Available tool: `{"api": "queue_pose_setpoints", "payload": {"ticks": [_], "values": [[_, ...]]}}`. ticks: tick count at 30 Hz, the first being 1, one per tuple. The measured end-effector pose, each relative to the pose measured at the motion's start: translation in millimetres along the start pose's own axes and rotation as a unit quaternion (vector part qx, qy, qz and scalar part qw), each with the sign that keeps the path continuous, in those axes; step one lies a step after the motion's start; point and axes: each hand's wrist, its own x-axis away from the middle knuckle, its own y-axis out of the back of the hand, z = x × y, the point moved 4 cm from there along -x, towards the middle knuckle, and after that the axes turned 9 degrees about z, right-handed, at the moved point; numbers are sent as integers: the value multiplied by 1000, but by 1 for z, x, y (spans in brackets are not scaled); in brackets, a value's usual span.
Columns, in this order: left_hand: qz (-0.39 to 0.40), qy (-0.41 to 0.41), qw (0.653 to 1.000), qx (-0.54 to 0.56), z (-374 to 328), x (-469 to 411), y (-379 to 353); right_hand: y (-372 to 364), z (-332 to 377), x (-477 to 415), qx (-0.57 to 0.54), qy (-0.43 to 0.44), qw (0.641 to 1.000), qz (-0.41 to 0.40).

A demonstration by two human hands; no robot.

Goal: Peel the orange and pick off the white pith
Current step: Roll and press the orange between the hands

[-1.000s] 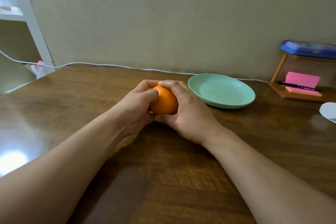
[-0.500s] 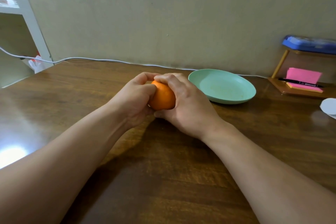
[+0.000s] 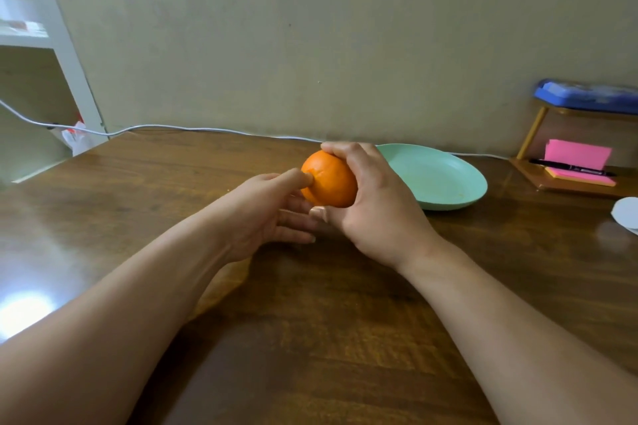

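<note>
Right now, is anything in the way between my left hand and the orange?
Nothing visible. A fingertip of the left hand touches the orange, which the right hand holds just left of the green plate.

The right hand (image 3: 376, 207) is hiding one side of the orange (image 3: 328, 183) and part of the green plate (image 3: 445, 179); the right edge is cropping a white object (image 3: 626, 216).

orange (image 3: 331, 185), vivid orange peel | plate (image 3: 448, 183), mint green | table (image 3: 328, 338), dark brown with wood grain | sticky notes (image 3: 576, 156), hot pink | pen (image 3: 569, 169), black | case (image 3: 587, 97), blue | cable (image 3: 172, 129), white | wall (image 3: 345, 45), plain grey-beige
</note>
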Motion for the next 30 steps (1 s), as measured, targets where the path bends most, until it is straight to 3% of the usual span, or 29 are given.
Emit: {"api": "queue_pose_setpoints", "payload": {"ticks": [7,15,22,30], "values": [[14,23,1000,9,5,0,-2,-11,12,1,130,61,990,7],[9,19,1000,4,5,0,-4,-14,14,0,135,70,988,8],[17,43,999,-19,6,-3,-2,-8,-7,-4,-65,-30,997,-5],[80,34,996,-8,4,0,4,-7,-11,0,-120,-43,991,34]]}}
